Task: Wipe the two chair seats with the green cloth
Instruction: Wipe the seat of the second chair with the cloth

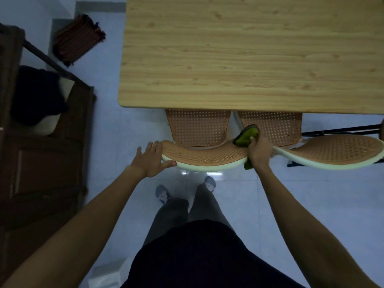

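Observation:
Two orange perforated chairs stand side by side, pushed partly under a wooden table. The left chair seat [197, 127] and the right chair seat [276, 125] show between the table edge and the curved backrests. My left hand [150, 159] rests with spread fingers on the left end of the left chair's backrest [199, 156], thumb under its white rim. My right hand [258, 151] grips the green cloth [246, 136] where the two backrests meet. The cloth's upper end lies over the near left corner of the right seat, and a tail hangs below my fist.
The wooden table [249, 53] fills the upper right. The right chair's backrest [336, 152] curves off to the right. A dark wooden cabinet [41, 152] stands at the left, a striped mat [79, 40] lies on the tiled floor. My feet stand just behind the chairs.

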